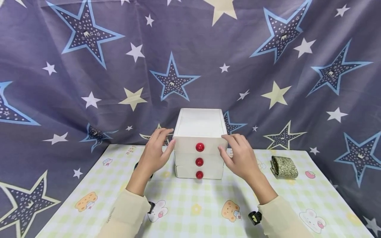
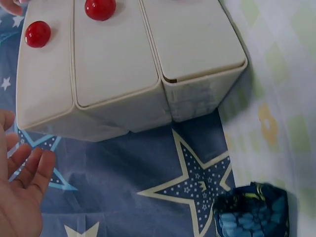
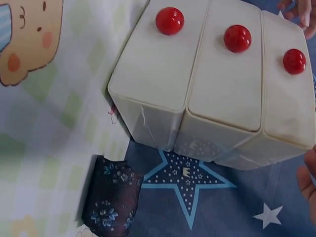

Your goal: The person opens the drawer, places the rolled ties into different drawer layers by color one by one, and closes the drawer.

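A white cabinet [image 1: 200, 123] with three stacked drawers, each with a round red knob [image 1: 199, 147], stands at the back middle of the table. My left hand [image 1: 156, 150] is at its upper left side, fingers relaxed and slightly bent. At the upper right, my right hand [image 1: 239, 155] has its fingertips at the edge of the top drawer [image 1: 184, 144]; whether they touch is unclear. In the left wrist view, the left fingers [image 2: 29, 170] lie beside the cabinet's side and hold nothing. Only part of the right hand [image 3: 308, 180] shows in the right wrist view.
To the right lies a folded patterned bundle, cloth-like [image 1: 284, 167]. Another dark blue bundle [image 2: 252, 212] sits left of the cabinet, mostly hidden by my left wrist in the head view. A star-printed curtain [image 1: 190, 59] hangs behind the checked tablecloth [image 1: 184, 198].
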Motion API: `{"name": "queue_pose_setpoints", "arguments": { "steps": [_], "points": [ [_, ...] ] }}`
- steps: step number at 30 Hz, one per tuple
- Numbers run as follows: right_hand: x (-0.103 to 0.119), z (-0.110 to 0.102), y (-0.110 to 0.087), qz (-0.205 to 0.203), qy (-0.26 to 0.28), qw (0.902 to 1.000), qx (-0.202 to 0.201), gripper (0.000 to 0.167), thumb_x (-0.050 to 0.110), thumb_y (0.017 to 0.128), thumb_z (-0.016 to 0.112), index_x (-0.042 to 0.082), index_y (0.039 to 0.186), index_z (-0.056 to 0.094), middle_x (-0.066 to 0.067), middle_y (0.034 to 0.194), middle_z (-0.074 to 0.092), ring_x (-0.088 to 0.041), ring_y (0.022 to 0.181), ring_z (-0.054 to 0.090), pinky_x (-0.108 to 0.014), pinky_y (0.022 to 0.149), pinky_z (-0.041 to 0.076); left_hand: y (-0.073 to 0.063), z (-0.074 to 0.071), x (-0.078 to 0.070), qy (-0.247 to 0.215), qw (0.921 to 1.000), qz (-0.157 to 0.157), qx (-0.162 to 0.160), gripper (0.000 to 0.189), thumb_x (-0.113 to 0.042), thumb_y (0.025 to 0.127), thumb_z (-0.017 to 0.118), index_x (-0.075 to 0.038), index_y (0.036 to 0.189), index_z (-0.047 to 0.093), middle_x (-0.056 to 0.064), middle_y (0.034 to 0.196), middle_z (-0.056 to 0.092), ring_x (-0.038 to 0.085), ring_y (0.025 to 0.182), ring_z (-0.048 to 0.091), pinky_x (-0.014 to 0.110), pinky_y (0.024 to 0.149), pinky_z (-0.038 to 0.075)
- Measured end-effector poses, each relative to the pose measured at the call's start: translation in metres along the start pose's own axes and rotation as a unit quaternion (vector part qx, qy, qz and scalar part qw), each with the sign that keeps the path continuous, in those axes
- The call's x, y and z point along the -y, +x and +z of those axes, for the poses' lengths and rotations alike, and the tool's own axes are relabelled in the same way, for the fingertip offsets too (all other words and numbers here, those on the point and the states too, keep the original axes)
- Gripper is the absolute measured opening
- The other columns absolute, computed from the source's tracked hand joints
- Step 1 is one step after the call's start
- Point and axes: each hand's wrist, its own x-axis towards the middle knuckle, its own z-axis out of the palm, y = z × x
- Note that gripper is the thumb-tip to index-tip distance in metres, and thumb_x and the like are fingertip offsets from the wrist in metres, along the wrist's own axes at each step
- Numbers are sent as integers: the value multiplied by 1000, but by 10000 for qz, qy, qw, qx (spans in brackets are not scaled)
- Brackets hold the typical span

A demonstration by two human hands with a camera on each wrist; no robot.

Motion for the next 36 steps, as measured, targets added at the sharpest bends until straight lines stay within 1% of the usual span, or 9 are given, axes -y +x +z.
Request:
{"name": "queue_pose_setpoints", "arguments": {
  "steps": [6, 8, 11, 16, 18, 22, 27, 32, 36],
  "points": [
    [10, 8, 0, -181, 71, 9998, 45, 32, 17, 91, 72, 2, 120, 70, -12, 101, 65, -29, 86, 59, -44, 75, 53, 4, 10, 3, -507, 9981, -72, -345, 35, -8, 98, 65, 1, 131, 63, 15, 126, 57, 26, 90, 63, 39, 75, 60],
    [13, 10, 1, -205, 86, 9997, 64, 32, 17, 91, 73, 2, 120, 70, -11, 102, 65, -29, 87, 59, -44, 76, 53, 5, 12, 3, -637, 9968, -39, -471, 35, -7, 96, 66, 1, 130, 63, 15, 125, 58, 25, 91, 64, 37, 74, 61],
    [18, 14, 1, -256, 87, 9996, 103, 32, 17, 91, 73, 3, 119, 70, -11, 106, 66, -29, 91, 62, -44, 79, 55, 6, 16, 4, -784, 9948, 40, -653, 35, -5, 94, 66, 1, 128, 64, 14, 124, 58, 22, 90, 65, 34, 72, 61],
    [26, 20, 2, -381, 132, 9989, 230, 29, 16, 91, 75, 4, 117, 69, -12, 112, 67, -31, 104, 64, -45, 90, 56, 9, 21, 5, -939, 9913, 90, -916, 32, -1, 91, 65, 1, 123, 67, 13, 119, 60, 23, 88, 66, 31, 71, 60],
    [28, 22, 3, -421, 181, 9986, 269, 29, 14, 90, 75, 4, 117, 69, -12, 113, 66, -30, 106, 63, -44, 93, 56, 10, 22, 6, -1018, 9895, 63, -1020, 31, 2, 89, 64, 1, 120, 68, 13, 117, 61, 24, 88, 66, 30, 71, 60],
    [32, 27, 4, -492, 276, 9979, 333, 29, 9, 89, 76, 3, 116, 68, -11, 112, 64, -29, 106, 62, -41, 92, 58, 9, 25, 7, -1227, 9852, -52, -1198, 31, 8, 85, 62, 1, 114, 70, 12, 113, 63, 24, 86, 66, 25, 71, 58],
    [37, 32, 5, -496, 435, 9970, 399, 27, 6, 89, 76, 3, 115, 68, -10, 112, 63, -27, 106, 62, -38, 92, 58, 7, 32, 11, -1534, 9796, -163, -1284, 34, 14, 80, 63, 1, 109, 72, 12, 110, 65, 22, 84, 66, 20, 71, 57],
    [41, 35, 8, -507, 529, 9965, 411, 27, 4, 89, 76, 3, 114, 68, -9, 112, 64, -26, 105, 61, -37, 92, 57, 7, 36, 11, -1702, 9749, -75, -1433, 33, 23, 77, 62, 6, 104, 72, 19, 106, 65, 29, 81, 64, 21, 70, 57],
    [42, 39, 10, -555, 565, 9963, 322, 27, 1, 87, 77, 3, 112, 69, -9, 111, 64, -26, 104, 62, -37, 92, 56, 9, 30, -1, -1797, 9720, 16, -1514, 32, 27, 75, 61, 12, 101, 71, 26, 103, 65, 36, 79, 64, 28, 69, 59]
  ]
}}
